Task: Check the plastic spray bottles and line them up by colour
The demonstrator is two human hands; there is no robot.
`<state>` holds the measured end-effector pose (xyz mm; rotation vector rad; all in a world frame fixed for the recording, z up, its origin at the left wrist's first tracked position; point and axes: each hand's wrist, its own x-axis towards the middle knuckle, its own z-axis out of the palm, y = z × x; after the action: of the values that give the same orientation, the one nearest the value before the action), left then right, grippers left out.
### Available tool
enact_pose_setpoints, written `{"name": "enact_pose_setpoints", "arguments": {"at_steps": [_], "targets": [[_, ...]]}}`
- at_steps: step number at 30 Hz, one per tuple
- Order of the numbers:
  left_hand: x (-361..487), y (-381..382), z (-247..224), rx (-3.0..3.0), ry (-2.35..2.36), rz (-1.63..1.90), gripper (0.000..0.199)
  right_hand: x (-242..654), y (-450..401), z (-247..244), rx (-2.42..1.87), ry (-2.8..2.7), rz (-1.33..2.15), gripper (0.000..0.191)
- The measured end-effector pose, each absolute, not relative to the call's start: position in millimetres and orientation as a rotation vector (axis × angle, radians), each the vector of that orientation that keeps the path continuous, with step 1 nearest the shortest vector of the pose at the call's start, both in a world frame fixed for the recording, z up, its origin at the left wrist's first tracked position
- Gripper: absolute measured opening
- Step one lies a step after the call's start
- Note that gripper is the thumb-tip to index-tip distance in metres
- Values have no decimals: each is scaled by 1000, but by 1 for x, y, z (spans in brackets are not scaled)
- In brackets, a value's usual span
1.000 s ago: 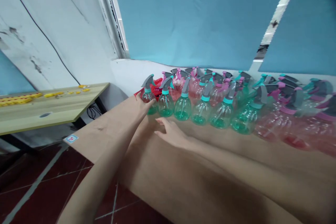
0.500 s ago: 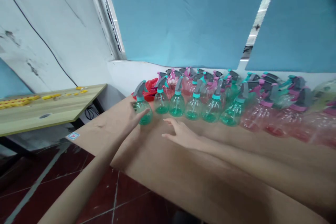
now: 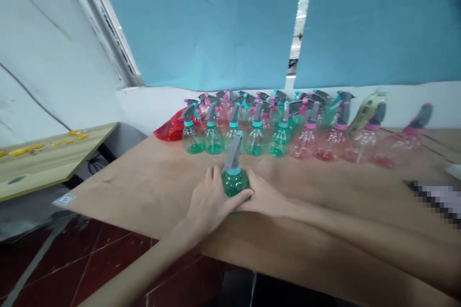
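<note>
A green spray bottle [image 3: 236,183] with a grey trigger head and turquoise collar is held near the middle of the brown table [image 3: 144,187]. My left hand [image 3: 212,196] wraps its left side, with the thumb across the front. Against its right side is my right hand [image 3: 262,193], fingers closed round the body and partly hidden behind it. Beyond the hands stands a front row of spray bottles, green ones [image 3: 256,140] on the left and pink ones [image 3: 329,143] on the right, with several more behind.
A red plastic bag [image 3: 171,127] lies left of the row. At the far left is a second table [image 3: 43,163] with yellow items. A pixelated dark-edged object [image 3: 437,199] lies at the right, and a yellowish-green package [image 3: 365,111] rests behind the pink bottles.
The leftmost green bottle has come out of the row toward the table's front, now between both hands. My right hand has closed on it. The view has turned to the right.
</note>
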<state>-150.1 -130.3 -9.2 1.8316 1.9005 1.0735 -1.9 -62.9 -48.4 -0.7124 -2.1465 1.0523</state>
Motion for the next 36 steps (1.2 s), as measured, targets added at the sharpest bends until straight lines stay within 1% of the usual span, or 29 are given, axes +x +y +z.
{"name": "enact_pose_setpoints", "arguments": {"at_steps": [4, 7, 9, 12, 15, 17, 19, 22, 25, 28, 31, 36], "targets": [[-108, -117, -6, 2022, 2039, 748, 68, 44, -65, -48, -743, -2080, 1031, 76], [-81, -106, -1, 2069, 1927, 659, 68, 79, -63, -48, -835, -2047, 1015, 76], [-64, -98, 3, 2066, 1781, 687, 65, 101, -61, -48, -841, -2040, 1029, 77], [-39, -84, 10, 2082, 1510, 829, 59, 131, -58, -46, -843, -2026, 1056, 83], [-14, -68, 17, 2036, 1344, 922, 64, 152, -53, -42, -815, -2053, 1040, 81], [1, -55, 18, 2006, 1317, 988, 65, 161, -50, -40, -784, -2087, 1013, 76], [13, -43, 16, 2012, 1285, 1049, 57, 166, -46, -38, -771, -2099, 986, 77], [23, -28, 11, 2013, 1193, 1088, 39, 169, -42, -38, -774, -2070, 959, 88], [27, -21, 7, 1979, 1145, 1123, 30, 168, -39, -43, -787, -2015, 947, 92], [28, -19, 6, 1969, 1143, 1162, 29, 165, -36, -47, -775, -1985, 922, 90], [25, -16, 4, 1974, 1138, 1184, 30, 163, -33, -49, -808, -1990, 900, 93], [17, -6, -2, 1977, 1186, 1229, 30, 168, -27, -51, -866, -2093, 875, 93]]}}
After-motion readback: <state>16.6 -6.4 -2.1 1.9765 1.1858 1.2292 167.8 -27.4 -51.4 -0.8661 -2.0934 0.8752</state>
